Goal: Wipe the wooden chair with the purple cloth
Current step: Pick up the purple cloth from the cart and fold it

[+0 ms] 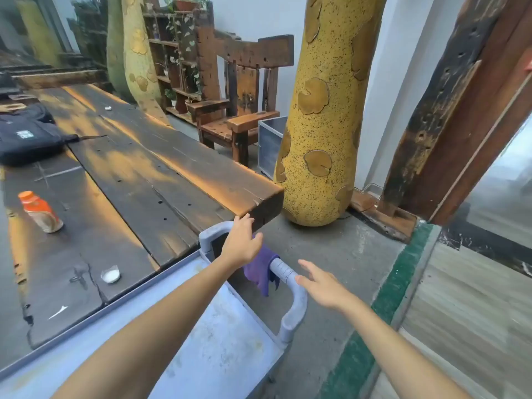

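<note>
With the left hand (240, 246) reaching over the draped purple cloth (260, 269) on the grey plastic cart handle (285, 272), its grip unclear, and the right hand (322, 286) spread empty, pinch the cloth mid-fold, then carry it toward the dark slatted wooden chair (239, 110) at twelve o'clock.

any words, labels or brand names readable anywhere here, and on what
None can be read.
Black bag: a small white printed patch, too blurred to read.
Orange-capped bottle: an orange and white label, its print too small and blurred to read.
Purple cloth, cart handle and wooden chair: no text visible.
</note>
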The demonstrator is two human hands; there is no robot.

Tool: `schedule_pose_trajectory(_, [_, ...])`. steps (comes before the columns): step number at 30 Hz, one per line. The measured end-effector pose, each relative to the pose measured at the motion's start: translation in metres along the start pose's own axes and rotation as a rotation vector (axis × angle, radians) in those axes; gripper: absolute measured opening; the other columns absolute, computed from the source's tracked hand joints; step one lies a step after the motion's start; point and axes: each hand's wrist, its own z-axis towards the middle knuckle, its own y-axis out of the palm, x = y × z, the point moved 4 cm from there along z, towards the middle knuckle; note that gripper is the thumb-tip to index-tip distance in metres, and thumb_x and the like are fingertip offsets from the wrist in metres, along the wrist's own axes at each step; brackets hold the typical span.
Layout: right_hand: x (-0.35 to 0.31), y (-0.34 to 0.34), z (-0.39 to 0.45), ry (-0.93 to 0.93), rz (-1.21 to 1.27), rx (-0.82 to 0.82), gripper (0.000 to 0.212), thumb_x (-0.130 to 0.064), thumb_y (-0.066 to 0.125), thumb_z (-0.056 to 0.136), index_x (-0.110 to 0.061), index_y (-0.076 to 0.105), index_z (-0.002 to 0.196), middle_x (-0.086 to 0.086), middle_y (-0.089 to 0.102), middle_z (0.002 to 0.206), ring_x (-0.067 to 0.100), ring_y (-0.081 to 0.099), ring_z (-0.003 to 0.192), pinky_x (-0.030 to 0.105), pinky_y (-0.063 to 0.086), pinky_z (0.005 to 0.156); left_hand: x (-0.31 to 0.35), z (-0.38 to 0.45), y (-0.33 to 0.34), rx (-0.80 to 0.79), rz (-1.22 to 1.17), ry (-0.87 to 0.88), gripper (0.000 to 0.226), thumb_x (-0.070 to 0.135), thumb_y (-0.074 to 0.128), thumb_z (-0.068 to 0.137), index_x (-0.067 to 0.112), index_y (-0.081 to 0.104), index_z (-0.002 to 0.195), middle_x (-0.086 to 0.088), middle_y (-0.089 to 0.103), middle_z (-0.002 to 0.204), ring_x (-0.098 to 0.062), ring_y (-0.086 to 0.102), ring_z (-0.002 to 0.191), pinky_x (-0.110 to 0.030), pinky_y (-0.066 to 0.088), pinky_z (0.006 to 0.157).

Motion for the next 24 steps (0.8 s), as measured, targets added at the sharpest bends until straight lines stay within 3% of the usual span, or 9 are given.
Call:
schedule_pose_trajectory(3, [0.031,0.011,0.019,0.057,0.106,0.008,0.053,-0.041,0.050,0.104,-0.024,0.042,0.154,-0.004,0.047,0.156,0.015,0.047,0.140,0.027,0.038,0.110,-0.017,0.014,0.019,0.009,0.012,-0.174,0.027,0.021,0.049,0.095,0.000,0.055,0.111,-0.021,0.055,0.128,-0.032,0.052,0.115,-0.039,0.043,0.093])
schedule_pose_trajectory(7, [0.054,0.029,0.042,0.114,0.256,-0.043,0.039,-0.041,0.046,0.105,-0.028,0.058,0.139,-0.005,0.065,0.129,0.011,0.058,0.114,0.019,0.046,0.088,-0.031,0.031,0.037,0.079,-0.009,-0.334,0.028,0.015,0.046,0.096,0.001,0.056,0.118,-0.020,0.056,0.123,-0.035,0.057,0.107,-0.043,0.047,0.089])
schedule_pose_trajectory(11, [0.056,0.040,0.061,0.118,0.387,-0.141,0.023,-0.041,0.047,0.102,-0.032,0.067,0.111,-0.005,0.070,0.116,0.016,0.064,0.112,0.034,0.049,0.101,-0.044,0.047,0.051,0.077,0.069,-0.442,0.034,0.020,0.044,0.100,-0.002,0.051,0.126,-0.025,0.049,0.130,-0.041,0.057,0.110,-0.045,0.046,0.095])
schedule_pose_trajectory(14, [0.050,0.041,0.073,0.109,0.433,-0.191,0.029,-0.044,0.048,0.102,-0.029,0.066,0.118,-0.002,0.068,0.118,0.015,0.062,0.109,0.034,0.047,0.101,-0.051,0.057,0.051,0.103,0.136,-0.527,0.043,0.024,0.045,0.100,-0.006,0.048,0.131,-0.031,0.046,0.132,-0.047,0.051,0.118,-0.047,0.041,0.102])
schedule_pose_trajectory(17, [0.043,0.042,0.086,0.088,0.444,-0.225,0.033,-0.046,0.047,0.102,-0.035,0.062,0.129,-0.006,0.065,0.129,0.015,0.059,0.122,0.037,0.044,0.110,-0.059,0.064,0.050,0.111,0.153,-0.595,0.050,0.031,0.048,0.100,-0.010,0.047,0.130,-0.033,0.050,0.131,-0.045,0.049,0.121,-0.048,0.040,0.103])
schedule_pose_trajectory(21, [0.035,0.044,0.106,0.126,0.481,-0.291,0.020,-0.044,0.049,0.101,-0.036,0.065,0.110,0.002,0.068,0.127,0.019,0.062,0.114,0.040,0.046,0.109,-0.071,0.067,0.046,0.127,0.028,-0.672,0.047,0.040,0.058,0.093,-0.002,0.051,0.115,-0.019,0.065,0.105,-0.036,0.063,0.100,-0.043,0.053,0.085])
schedule_pose_trajectory(24, [0.026,0.049,0.124,0.133,0.625,-0.344,0.024,-0.039,0.052,0.103,-0.026,0.066,0.118,0.010,0.068,0.131,0.019,0.064,0.110,0.037,0.047,0.106,-0.072,0.070,0.042,0.124,0.047,-0.653,0.030,0.037,0.062,0.091,0.008,0.053,0.084,-0.011,0.064,0.080,-0.031,0.060,0.085,-0.036,0.044,0.071])
